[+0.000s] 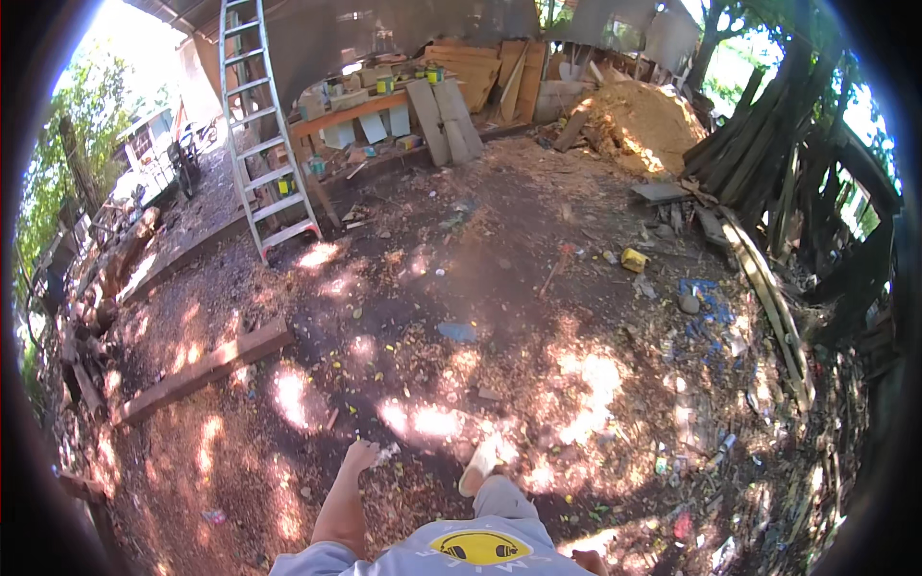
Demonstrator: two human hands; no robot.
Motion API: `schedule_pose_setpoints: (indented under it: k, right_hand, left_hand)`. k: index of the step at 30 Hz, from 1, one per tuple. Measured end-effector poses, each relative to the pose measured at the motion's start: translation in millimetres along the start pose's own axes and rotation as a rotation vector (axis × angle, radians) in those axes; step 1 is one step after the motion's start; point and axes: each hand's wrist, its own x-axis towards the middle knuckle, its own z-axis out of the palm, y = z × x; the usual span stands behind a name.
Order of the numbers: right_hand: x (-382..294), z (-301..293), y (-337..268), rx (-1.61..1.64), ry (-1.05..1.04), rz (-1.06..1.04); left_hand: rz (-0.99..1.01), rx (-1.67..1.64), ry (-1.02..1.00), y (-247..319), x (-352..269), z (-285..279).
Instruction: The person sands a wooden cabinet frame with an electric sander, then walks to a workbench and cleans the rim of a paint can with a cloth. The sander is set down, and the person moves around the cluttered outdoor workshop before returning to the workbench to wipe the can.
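My left hand hangs low over the leaf-strewn dirt ground, with its fingers curled. A small whitish scrap shows right beside the fingers; whether the hand holds it or it lies on the ground, I cannot tell. Only a small part of my right hand shows at the bottom edge, next to my grey shirt, and its fingers are hidden. One foot is out in front on the sunlit dirt.
A wooden beam lies on the left. An aluminium ladder stands before a cluttered workbench. Farther right are leaning boards, a sawdust-like heap, stacked timber slabs and a yellow container.
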Motion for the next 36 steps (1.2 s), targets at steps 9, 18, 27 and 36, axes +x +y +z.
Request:
schedule_pose_setpoints:
  k: [9, 18, 27, 36]
  right_hand:
    - [153.9, -133.1, -298.6, -0.516, 0.092, -0.420]
    - [100.1, -338.2, -799.0, 0.390, 0.146, -0.894]
    - [272.2, -465.7, -871.9, -0.209, 0.524, -0.525]
    - [341.4, -482.7, -830.6, -0.324, 0.111, -0.203]
  left_hand:
    - [-0.391, 0.040, -0.176, 99.4, 210.6, -30.8]
    - [-0.559, -0.118, -0.053, 181.0, 376.0, -76.0]
    - [-0.432, 0.152, -0.207, 348.3, 655.9, -67.7]
    - [0.757, 0.888, -0.020, 657.1, 916.5, -48.2]
